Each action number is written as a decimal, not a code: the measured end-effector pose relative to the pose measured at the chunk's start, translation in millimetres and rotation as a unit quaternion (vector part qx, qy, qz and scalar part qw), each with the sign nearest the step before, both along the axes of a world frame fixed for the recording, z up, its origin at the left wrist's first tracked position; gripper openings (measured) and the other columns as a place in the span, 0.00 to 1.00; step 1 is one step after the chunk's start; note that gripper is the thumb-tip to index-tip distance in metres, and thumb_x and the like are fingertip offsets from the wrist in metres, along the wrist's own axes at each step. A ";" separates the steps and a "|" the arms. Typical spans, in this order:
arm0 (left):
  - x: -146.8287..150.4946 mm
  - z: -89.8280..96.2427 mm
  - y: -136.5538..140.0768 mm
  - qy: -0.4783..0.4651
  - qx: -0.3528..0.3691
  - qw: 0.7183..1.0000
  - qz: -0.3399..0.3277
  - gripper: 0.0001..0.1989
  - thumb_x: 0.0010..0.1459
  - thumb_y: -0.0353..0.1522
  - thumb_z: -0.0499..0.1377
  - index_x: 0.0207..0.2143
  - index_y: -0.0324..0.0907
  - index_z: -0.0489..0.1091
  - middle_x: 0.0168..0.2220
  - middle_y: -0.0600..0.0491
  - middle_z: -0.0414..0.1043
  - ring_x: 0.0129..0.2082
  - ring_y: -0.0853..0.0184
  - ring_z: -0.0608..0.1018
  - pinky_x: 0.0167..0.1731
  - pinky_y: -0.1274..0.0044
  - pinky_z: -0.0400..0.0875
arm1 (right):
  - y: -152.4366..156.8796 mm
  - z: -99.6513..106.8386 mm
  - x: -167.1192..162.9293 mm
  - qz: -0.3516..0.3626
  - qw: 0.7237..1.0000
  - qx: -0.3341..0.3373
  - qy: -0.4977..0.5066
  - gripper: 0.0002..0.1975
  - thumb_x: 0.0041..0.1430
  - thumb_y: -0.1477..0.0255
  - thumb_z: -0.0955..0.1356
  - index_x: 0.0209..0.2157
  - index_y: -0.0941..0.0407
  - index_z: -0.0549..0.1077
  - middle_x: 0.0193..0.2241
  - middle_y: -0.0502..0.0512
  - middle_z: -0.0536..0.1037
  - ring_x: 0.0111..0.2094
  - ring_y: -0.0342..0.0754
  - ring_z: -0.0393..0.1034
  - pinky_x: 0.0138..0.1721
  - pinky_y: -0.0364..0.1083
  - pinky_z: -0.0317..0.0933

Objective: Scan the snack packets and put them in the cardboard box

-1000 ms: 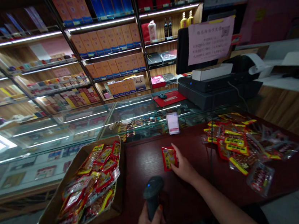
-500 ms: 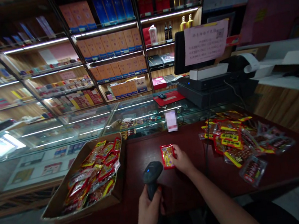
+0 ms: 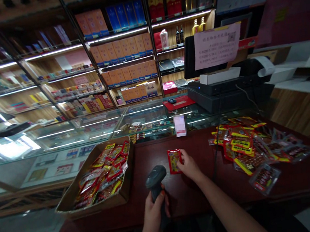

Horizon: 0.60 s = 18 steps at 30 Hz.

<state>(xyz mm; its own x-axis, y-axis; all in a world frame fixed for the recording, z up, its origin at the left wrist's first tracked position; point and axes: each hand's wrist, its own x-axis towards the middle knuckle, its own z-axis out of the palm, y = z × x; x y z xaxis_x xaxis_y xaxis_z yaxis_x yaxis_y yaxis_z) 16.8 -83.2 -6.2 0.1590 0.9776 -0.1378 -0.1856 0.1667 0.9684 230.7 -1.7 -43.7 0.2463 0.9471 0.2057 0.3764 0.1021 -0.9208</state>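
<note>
My left hand (image 3: 154, 210) is wrapped round the handle of a dark grey barcode scanner (image 3: 156, 176), its head tilted up and to the right. Between the thumb and fingers of my right hand (image 3: 188, 165) is a red-edged snack packet (image 3: 174, 161), pinched by its right side just above the dark red table (image 3: 148, 150). The scanner head is a little left of and below the packet, apart from it. To the left stands a cardboard box (image 3: 128, 190) filled with similar snack packets (image 3: 106, 178). Loose snack packets (image 3: 242, 145) lie piled on the right.
Behind the table runs a glass display counter (image 3: 99, 124). A monitor (image 3: 189, 57) with a paper notice and a black cash drawer (image 3: 226, 96) stand at the back right. A thin dark upright line (image 3: 216, 157) crosses before the packet pile. Stocked shelves (image 3: 122, 32) line the back wall.
The view has shifted slightly, so the surroundings sit farther right. The blue light on the scanner head no longer shows. Both hands keep their holds.
</note>
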 end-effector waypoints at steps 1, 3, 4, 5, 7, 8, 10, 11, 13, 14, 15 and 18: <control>0.1 -0.2 0.0 0.000 -0.004 1.000 0.003 0.23 0.50 0.47 0.68 0.39 0.39 0.70 0.19 0.61 0.70 0.11 0.75 0.67 0.11 0.84 0.64 | 0.4 -1.0 0.1 0.005 1.000 0.002 0.004 0.21 0.54 0.75 0.66 0.51 0.53 0.65 0.39 0.54 0.82 0.38 0.49 0.78 0.40 0.45 0.69; 0.1 -1.2 0.5 0.002 -0.010 1.000 0.007 0.25 0.49 0.48 0.68 0.41 0.39 0.69 0.18 0.61 0.70 0.11 0.75 0.67 0.10 0.84 0.64 | 1.2 -3.2 0.3 0.012 1.000 0.003 0.013 0.22 0.53 0.75 0.66 0.51 0.53 0.65 0.38 0.54 0.82 0.37 0.49 0.79 0.39 0.45 0.70; 0.1 -1.9 1.3 0.003 -0.010 1.000 0.006 0.26 0.49 0.48 0.68 0.42 0.39 0.69 0.18 0.61 0.70 0.11 0.75 0.66 0.10 0.83 0.64 | 1.7 -4.5 0.4 0.014 1.000 0.004 0.020 0.22 0.53 0.75 0.66 0.52 0.53 0.65 0.39 0.53 0.82 0.37 0.49 0.79 0.39 0.45 0.70; 0.1 -2.8 2.4 0.003 -0.009 1.000 0.004 0.26 0.49 0.48 0.68 0.42 0.39 0.69 0.18 0.61 0.70 0.11 0.75 0.67 0.10 0.83 0.64 | 2.2 -6.1 0.5 0.016 0.999 0.007 0.027 0.23 0.53 0.74 0.66 0.52 0.52 0.65 0.39 0.54 0.82 0.38 0.49 0.79 0.39 0.45 0.71; 0.7 -5.5 5.7 -0.002 -0.006 1.000 0.001 0.27 0.49 0.48 0.68 0.43 0.39 0.68 0.18 0.61 0.70 0.11 0.74 0.66 0.09 0.83 0.64 | 3.5 -10.0 0.7 0.014 0.999 0.022 0.047 0.24 0.53 0.73 0.67 0.53 0.52 0.66 0.42 0.55 0.82 0.40 0.50 0.79 0.41 0.47 0.72; 1.1 -7.2 7.7 -0.007 -0.006 1.000 0.001 0.27 0.49 0.48 0.68 0.43 0.39 0.67 0.18 0.61 0.70 0.10 0.74 0.66 0.09 0.83 0.64 | 4.2 -12.3 1.1 0.009 0.998 0.029 0.062 0.24 0.52 0.73 0.67 0.53 0.51 0.66 0.44 0.55 0.81 0.42 0.50 0.79 0.43 0.48 0.72; 2.2 -10.9 12.0 -0.015 -0.013 1.000 0.005 0.28 0.49 0.48 0.68 0.44 0.39 0.67 0.18 0.61 0.71 0.10 0.74 0.66 0.09 0.82 0.64 | 5.6 -16.8 2.5 0.000 0.994 0.036 0.107 0.27 0.52 0.70 0.67 0.55 0.51 0.66 0.47 0.56 0.80 0.44 0.51 0.78 0.44 0.49 0.73; 2.7 -12.6 13.8 -0.017 -0.019 1.000 0.007 0.29 0.49 0.48 0.68 0.45 0.39 0.67 0.18 0.61 0.71 0.10 0.74 0.66 0.09 0.83 0.63 | 6.3 -18.7 3.5 -0.006 0.990 0.033 0.136 0.28 0.51 0.69 0.68 0.56 0.51 0.66 0.47 0.57 0.80 0.43 0.52 0.78 0.43 0.50 0.73; 3.6 -14.6 16.3 -0.017 -0.032 0.999 0.012 0.29 0.48 0.49 0.68 0.44 0.40 0.67 0.18 0.61 0.71 0.10 0.74 0.66 0.08 0.83 0.63 | 8.1 -20.4 5.1 -0.016 0.980 0.017 0.198 0.31 0.50 0.65 0.69 0.58 0.52 0.66 0.45 0.57 0.81 0.41 0.53 0.79 0.41 0.51 0.74; 3.9 -14.9 16.9 -0.016 -0.036 0.999 0.015 0.28 0.47 0.49 0.68 0.42 0.40 0.67 0.18 0.61 0.71 0.10 0.74 0.66 0.08 0.83 0.63 | 9.7 -19.6 5.0 -0.022 0.973 0.007 0.228 0.32 0.49 0.63 0.69 0.57 0.53 0.66 0.43 0.57 0.81 0.39 0.53 0.79 0.40 0.51 0.74; 4.2 -14.7 17.2 -0.016 -0.037 0.999 0.019 0.27 0.47 0.49 0.68 0.40 0.40 0.67 0.18 0.60 0.71 0.10 0.74 0.66 0.08 0.83 0.62 | 12.3 -17.3 3.3 -0.026 0.966 -0.003 0.255 0.33 0.48 0.62 0.70 0.57 0.53 0.67 0.42 0.57 0.82 0.37 0.53 0.79 0.39 0.52 0.74; 4.8 -12.6 17.0 -0.017 -0.040 0.999 0.029 0.25 0.47 0.50 0.68 0.36 0.41 0.67 0.17 0.61 0.70 0.09 0.74 0.66 0.08 0.83 0.62 | 28.5 1.1 -17.2 -0.005 0.948 -0.017 0.317 0.33 0.45 0.60 0.73 0.54 0.53 0.70 0.38 0.56 0.82 0.36 0.55 0.79 0.38 0.53 0.74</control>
